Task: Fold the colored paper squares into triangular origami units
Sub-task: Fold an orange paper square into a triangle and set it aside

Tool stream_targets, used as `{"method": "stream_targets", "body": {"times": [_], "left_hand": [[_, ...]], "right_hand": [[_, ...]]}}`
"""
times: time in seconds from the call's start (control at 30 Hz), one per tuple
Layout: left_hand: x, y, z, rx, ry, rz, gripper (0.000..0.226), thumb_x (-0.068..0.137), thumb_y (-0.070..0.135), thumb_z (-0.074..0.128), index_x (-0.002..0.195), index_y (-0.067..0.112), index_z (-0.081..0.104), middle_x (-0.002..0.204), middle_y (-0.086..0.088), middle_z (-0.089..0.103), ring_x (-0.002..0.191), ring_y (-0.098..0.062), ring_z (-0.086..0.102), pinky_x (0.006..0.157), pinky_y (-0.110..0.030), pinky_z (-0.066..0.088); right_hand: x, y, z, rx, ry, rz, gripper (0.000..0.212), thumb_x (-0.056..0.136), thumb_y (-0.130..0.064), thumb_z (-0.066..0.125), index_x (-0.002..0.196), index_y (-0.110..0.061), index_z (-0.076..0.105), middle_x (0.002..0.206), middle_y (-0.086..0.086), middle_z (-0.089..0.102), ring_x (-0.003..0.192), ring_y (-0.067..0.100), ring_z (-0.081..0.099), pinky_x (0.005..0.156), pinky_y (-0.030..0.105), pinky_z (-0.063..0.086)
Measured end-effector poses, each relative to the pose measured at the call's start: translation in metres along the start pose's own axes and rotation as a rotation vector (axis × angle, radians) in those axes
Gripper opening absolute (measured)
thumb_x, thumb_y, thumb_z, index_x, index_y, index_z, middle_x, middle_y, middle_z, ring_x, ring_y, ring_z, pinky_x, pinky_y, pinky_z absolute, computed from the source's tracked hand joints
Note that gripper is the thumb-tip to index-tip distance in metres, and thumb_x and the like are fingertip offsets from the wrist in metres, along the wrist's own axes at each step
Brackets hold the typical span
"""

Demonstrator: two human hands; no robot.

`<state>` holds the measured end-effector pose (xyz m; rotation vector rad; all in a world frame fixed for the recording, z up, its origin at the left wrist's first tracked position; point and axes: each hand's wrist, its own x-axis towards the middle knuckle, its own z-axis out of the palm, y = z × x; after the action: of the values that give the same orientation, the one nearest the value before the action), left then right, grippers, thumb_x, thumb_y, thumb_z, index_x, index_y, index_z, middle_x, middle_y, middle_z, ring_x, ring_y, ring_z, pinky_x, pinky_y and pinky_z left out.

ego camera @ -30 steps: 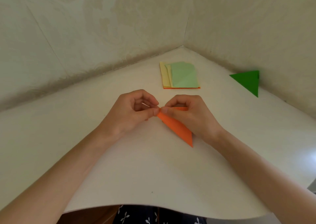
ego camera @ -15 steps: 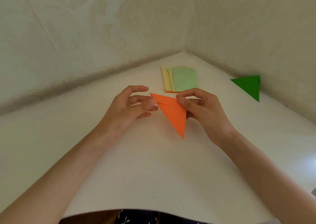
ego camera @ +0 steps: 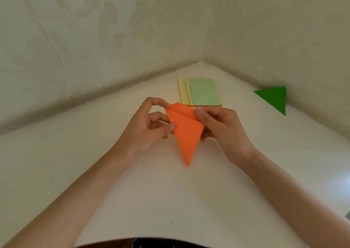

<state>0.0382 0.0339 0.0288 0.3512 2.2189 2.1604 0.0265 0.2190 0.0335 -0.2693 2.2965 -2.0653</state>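
While both arms reach in from the near edge, the left hand [ego camera: 149, 124] sits at about nine o'clock of the orange paper triangle [ego camera: 186, 132], its thumb pressed on the sheet's left edge and its index finger curled onto the top left corner, so the fingers are pinching the paper. That triangle is held between the two hands just above the middle of the white counter [ego camera: 170, 200], a folded flap along its top and its long point aimed toward six o'clock. At three o'clock of it, the right hand [ego camera: 221, 128] grips the upper right edge, thumb on the flap, other fingers tucked behind. Toward twelve o'clock, near the wall corner, lies a stack of paper squares [ego camera: 200, 92], pale green over yellow. Well apart at two o'clock, a green folded triangle [ego camera: 274, 98] rests beside the right wall.
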Motion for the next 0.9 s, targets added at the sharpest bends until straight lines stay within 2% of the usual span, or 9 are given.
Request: {"method": "stream_targets", "body": {"times": [0.13, 0.23, 0.37, 0.47, 0.53, 0.63, 0.73, 0.8, 0.9], "left_hand": [[-0.0009, -0.0011, -0.001, 0.066, -0.056, -0.011, 0.024, 0.085, -0.008, 0.061, 0.095, 0.014, 0.06, 0.069, 0.008, 0.064, 0.068, -0.006, 0.059, 0.065, -0.017, 0.046], [-0.0027, -0.0003, -0.0014, 0.04, -0.041, -0.03, 0.006, 0.085, 0.012, 0.062, 0.083, 0.01, 0.057, 0.067, 0.007, 0.062, 0.068, -0.007, 0.059, 0.061, -0.018, 0.045], [-0.0036, 0.001, -0.0017, 0.048, -0.068, -0.053, 0.027, 0.083, 0.035, 0.065, 0.066, 0.016, 0.059, 0.064, 0.001, 0.061, 0.065, -0.013, 0.06, 0.06, -0.021, 0.046], [-0.0034, 0.0008, -0.0011, 0.021, -0.042, -0.089, 0.021, 0.08, 0.022, 0.067, 0.067, 0.01, 0.057, 0.059, -0.001, 0.059, 0.058, -0.011, 0.057, 0.058, -0.018, 0.046], [-0.003, 0.0006, -0.0027, -0.032, -0.031, -0.123, 0.009, 0.082, 0.007, 0.064, 0.084, 0.008, 0.056, 0.063, -0.002, 0.065, 0.059, -0.013, 0.061, 0.058, -0.019, 0.048], [-0.0027, 0.0025, -0.0054, -0.061, -0.023, -0.13, 0.018, 0.088, 0.0, 0.057, 0.101, 0.011, 0.058, 0.068, -0.004, 0.069, 0.065, -0.015, 0.065, 0.064, -0.021, 0.051], [-0.0024, 0.0045, -0.0054, -0.059, -0.007, -0.124, 0.014, 0.09, -0.001, 0.054, 0.092, 0.01, 0.063, 0.065, -0.001, 0.067, 0.062, -0.011, 0.062, 0.062, -0.019, 0.05], [-0.0023, 0.0038, -0.0057, -0.037, 0.016, -0.136, 0.016, 0.09, -0.004, 0.052, 0.085, 0.009, 0.061, 0.061, 0.0, 0.064, 0.057, -0.01, 0.059, 0.059, -0.018, 0.048], [-0.0024, 0.0029, -0.0066, 0.004, 0.062, -0.156, 0.018, 0.09, -0.005, 0.051, 0.081, 0.009, 0.06, 0.056, 0.0, 0.058, 0.051, -0.009, 0.052, 0.052, -0.016, 0.044]], "right_hand": [[0.0007, 0.0014, -0.0018, 0.065, -0.025, 0.054, 0.023, 0.094, -0.017, 0.053, 0.087, 0.0, 0.067, 0.069, 0.011, 0.058, 0.06, 0.018, 0.053, 0.052, 0.026, 0.048], [0.0004, 0.0008, -0.0031, 0.125, -0.066, 0.103, 0.021, 0.093, -0.016, 0.055, 0.081, -0.003, 0.065, 0.067, 0.008, 0.057, 0.058, 0.015, 0.055, 0.052, 0.023, 0.048], [-0.0005, 0.001, -0.0026, 0.047, -0.052, 0.078, 0.019, 0.092, -0.013, 0.056, 0.077, -0.006, 0.065, 0.06, -0.001, 0.057, 0.054, 0.008, 0.052, 0.051, 0.019, 0.046], [-0.0012, 0.0017, -0.0011, -0.157, -0.011, -0.035, 0.02, 0.093, -0.015, 0.057, 0.075, -0.011, 0.064, 0.058, -0.005, 0.054, 0.054, 0.006, 0.046, 0.052, 0.019, 0.039], [-0.0012, 0.0025, -0.0017, -0.222, 0.006, -0.086, 0.02, 0.093, -0.017, 0.056, 0.075, -0.013, 0.064, 0.057, -0.013, 0.054, 0.054, 0.003, 0.045, 0.054, 0.019, 0.038], [-0.0019, 0.0018, -0.0033, -0.226, 0.034, -0.114, 0.019, 0.094, -0.016, 0.055, 0.077, -0.014, 0.064, 0.056, -0.013, 0.053, 0.052, 0.002, 0.045, 0.053, 0.017, 0.039], [-0.0048, 0.0014, -0.0043, -0.276, 0.011, -0.161, 0.016, 0.094, -0.015, 0.054, 0.082, -0.013, 0.064, 0.065, -0.001, 0.059, 0.054, 0.005, 0.05, 0.053, 0.017, 0.044], [-0.0064, 0.003, -0.0051, -0.324, -0.034, -0.205, 0.012, 0.094, -0.016, 0.056, 0.086, -0.015, 0.065, 0.073, 0.005, 0.062, 0.062, 0.014, 0.055, 0.058, 0.026, 0.05], [-0.0082, 0.0033, -0.005, -0.32, -0.113, -0.23, 0.011, 0.091, -0.016, 0.059, 0.089, -0.022, 0.068, 0.08, -0.001, 0.065, 0.07, 0.022, 0.058, 0.063, 0.03, 0.052]]}}
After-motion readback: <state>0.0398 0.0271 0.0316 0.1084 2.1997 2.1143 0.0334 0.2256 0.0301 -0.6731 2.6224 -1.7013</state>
